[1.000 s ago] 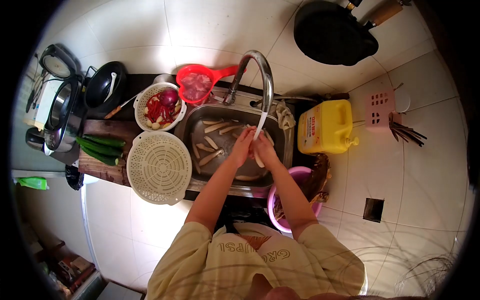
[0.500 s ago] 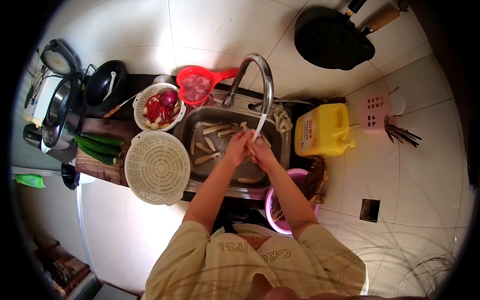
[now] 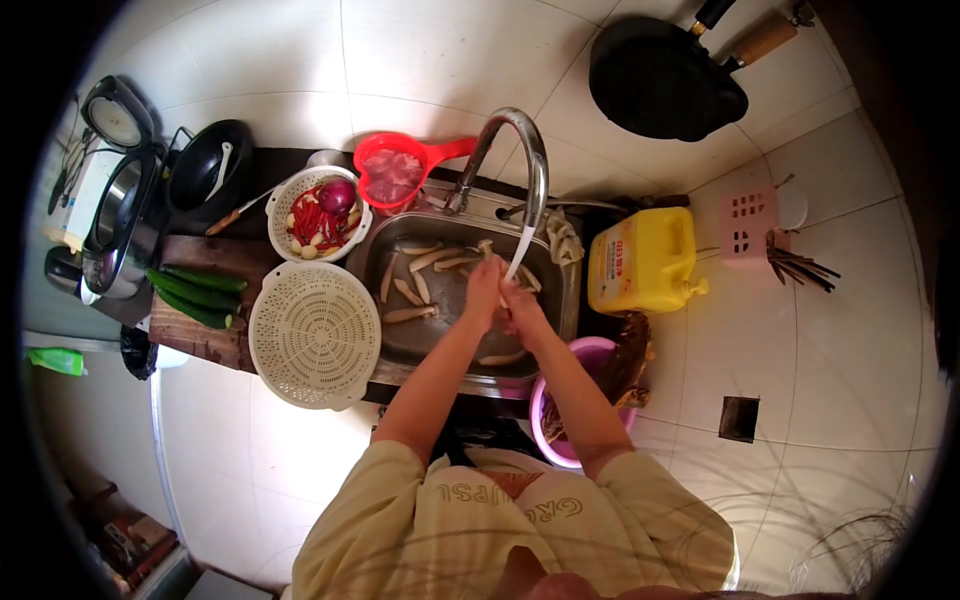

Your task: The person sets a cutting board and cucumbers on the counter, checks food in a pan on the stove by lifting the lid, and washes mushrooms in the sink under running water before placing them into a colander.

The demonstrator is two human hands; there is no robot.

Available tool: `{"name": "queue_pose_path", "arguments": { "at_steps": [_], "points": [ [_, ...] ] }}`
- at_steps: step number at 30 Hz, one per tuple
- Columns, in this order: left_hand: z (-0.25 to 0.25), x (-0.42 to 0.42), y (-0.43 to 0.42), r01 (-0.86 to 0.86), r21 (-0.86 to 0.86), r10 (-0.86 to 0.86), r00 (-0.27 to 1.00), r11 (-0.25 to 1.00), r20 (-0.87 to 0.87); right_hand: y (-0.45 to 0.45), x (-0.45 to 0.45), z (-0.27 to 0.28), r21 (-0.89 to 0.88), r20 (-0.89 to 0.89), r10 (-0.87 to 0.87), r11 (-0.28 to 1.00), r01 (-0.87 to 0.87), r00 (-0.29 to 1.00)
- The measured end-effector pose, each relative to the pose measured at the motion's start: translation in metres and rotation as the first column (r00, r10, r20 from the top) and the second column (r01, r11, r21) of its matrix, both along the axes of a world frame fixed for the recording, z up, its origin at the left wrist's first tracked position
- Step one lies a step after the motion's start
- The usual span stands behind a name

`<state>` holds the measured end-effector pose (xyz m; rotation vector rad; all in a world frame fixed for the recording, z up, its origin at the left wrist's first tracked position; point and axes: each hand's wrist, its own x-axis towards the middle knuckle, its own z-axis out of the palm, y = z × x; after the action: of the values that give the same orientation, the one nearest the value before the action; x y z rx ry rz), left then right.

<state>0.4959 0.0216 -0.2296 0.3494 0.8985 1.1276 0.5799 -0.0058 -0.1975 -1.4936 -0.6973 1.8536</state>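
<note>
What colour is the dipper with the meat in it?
The dipper is bright red, clearest in the head view.

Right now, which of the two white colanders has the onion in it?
The smaller colander, nearer the wall: its purple onion sits with red chillies. The larger colander shows only its bare, slotted base.

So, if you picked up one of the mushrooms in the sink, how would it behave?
The mushroom is probably slippery, as the tap runs into the sink. It looks plump, so likely springy yet easily bruised.
</note>
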Motion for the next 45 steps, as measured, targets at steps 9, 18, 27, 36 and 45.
{"name": "queue_pose_path", "arguments": {
  "at_steps": [9,18,27,36,45],
  "points": [
    [-0.007,-0.007,-0.007,0.031,0.174,-0.015,0.996,0.984,-0.091,0.001,0.019,-0.021,0.298,0.333,0.123,0.927,-0.228,0.935],
    [0.005,-0.023,-0.023,0.184,0.028,-0.185,0.982,0.983,0.038,0.024,0.021,0.005,0.362,0.272,0.112,0.908,-0.21,0.956],
    [0.012,-0.026,-0.023,0.397,0.115,-0.361,0.9,0.91,-0.245,0.029,0.014,-0.007,0.175,-0.254,-0.043,0.981,0.089,0.966],
    [-0.003,-0.013,-0.049,0.407,0.176,-0.249,0.79,0.896,-0.56,0.017,-0.005,-0.023,0.16,-0.24,-0.075,0.98,0.115,0.968],
    [-0.021,0.001,-0.042,0.084,0.423,0.279,0.634,0.902,-0.721,0.015,-0.019,-0.027,0.236,-0.118,-0.195,0.947,0.218,0.974]
  ]
}}
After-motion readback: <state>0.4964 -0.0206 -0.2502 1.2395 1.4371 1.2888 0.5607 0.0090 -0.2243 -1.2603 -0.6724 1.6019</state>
